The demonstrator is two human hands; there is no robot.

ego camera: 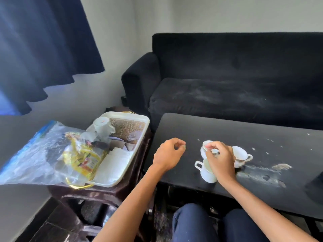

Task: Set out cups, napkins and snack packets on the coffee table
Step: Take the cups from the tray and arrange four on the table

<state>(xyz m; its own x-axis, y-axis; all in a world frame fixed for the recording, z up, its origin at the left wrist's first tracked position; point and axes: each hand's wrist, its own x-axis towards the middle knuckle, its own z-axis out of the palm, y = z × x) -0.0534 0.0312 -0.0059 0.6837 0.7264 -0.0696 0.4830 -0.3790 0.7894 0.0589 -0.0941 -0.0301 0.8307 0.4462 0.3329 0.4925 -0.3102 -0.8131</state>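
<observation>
The person sits at a black coffee-table surface (244,137), knees in dark trousers (215,224) showing at the bottom edge. Three white cups stand close together near the front left of that surface. The right hand (221,159) hangs over them, fingers curled, its fingertips pinching the rim of the far cup (204,145). The near cup (206,171) stands upright just below that hand, handle pointing left. The third cup (242,154) sits just right of the hand, handle pointing right; whether it touches the others cannot be told.

The left hand (168,153) hovers above the surface's left edge, fingers loosely curled and holding nothing.

To the left, a white tray (125,165) rests on a dark brown stool (97,194). Inside it lie white napkins (113,165) and another white cup (103,125) at the far end. A clear plastic bag (35,154) holding yellow snack packets (83,154) sprawls over the tray's left side.

Pale scuffs and specks mark the surface on the right. A black sofa (236,75) stands behind it, and a dark blue curtain (43,41) hangs upper left.
</observation>
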